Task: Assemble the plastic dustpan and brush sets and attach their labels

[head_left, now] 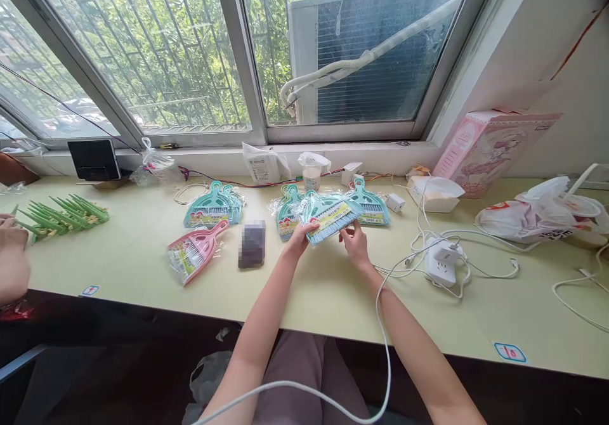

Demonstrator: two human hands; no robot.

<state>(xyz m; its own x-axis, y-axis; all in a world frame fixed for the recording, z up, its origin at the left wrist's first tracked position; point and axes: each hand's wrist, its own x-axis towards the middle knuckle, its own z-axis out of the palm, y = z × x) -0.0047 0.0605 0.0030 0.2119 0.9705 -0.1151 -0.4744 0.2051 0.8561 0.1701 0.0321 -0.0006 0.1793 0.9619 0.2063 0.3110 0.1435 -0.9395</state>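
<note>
A wrapped teal dustpan and brush set (335, 217), with blue bristles and a yellow label, is held tilted above the table. My left hand (299, 238) grips its lower left side, thumb on top. Fingers of my right hand (356, 242) are curled at its lower right edge, partly hidden beneath it. Behind it lie similar teal sets, one at the right (373, 209) and one at the left (287, 212), partly covered. Farther left are more teal sets (214, 206) and a pink dustpan and brush set (197, 250), all in clear plastic.
A blurred-out dark rectangular object (252, 245) lies left of my hands. White cables lead to a power strip (442, 261) at the right; one crosses my right forearm. Another person's hand (12, 260) is at far left near green stalk-like pieces (66, 214). A tissue box (435, 193) stands behind.
</note>
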